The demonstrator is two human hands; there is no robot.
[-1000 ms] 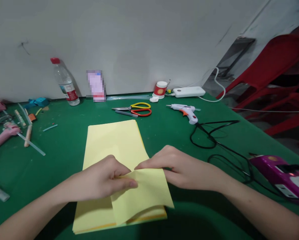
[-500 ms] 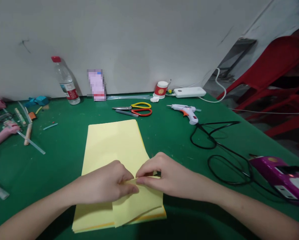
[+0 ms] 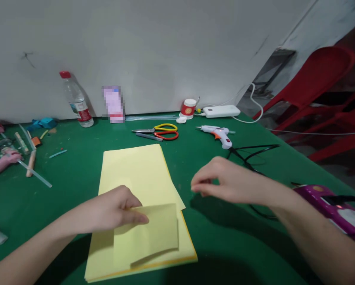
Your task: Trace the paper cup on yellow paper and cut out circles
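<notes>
My left hand (image 3: 122, 211) pinches a small piece of yellow paper (image 3: 158, 231) at its upper left edge, thumb on top. The piece is tilted over a stack of larger yellow sheets (image 3: 135, 166), its right and lower edges standing off them. My right hand (image 3: 215, 180) is to the right of the stack, above the green table, with thumb and fingers drawn together. Nothing shows between those fingertips. Beyond it lies a white glue gun (image 3: 219, 133) with an orange trigger.
Scissors (image 3: 159, 131) with yellow and red handles lie behind the stack. A water bottle (image 3: 80, 107), a blurred pink object (image 3: 114, 103), a red-and-white cup (image 3: 188, 109) and a white power strip (image 3: 221, 111) line the wall. A black cable (image 3: 263, 145) runs toward a purple device (image 3: 328, 209). At left is a pink glue gun (image 3: 5, 162).
My right hand has let go of the yellow paper and moved right and up, off the stack. My left hand, still pinching the piece, has shifted slightly left.
</notes>
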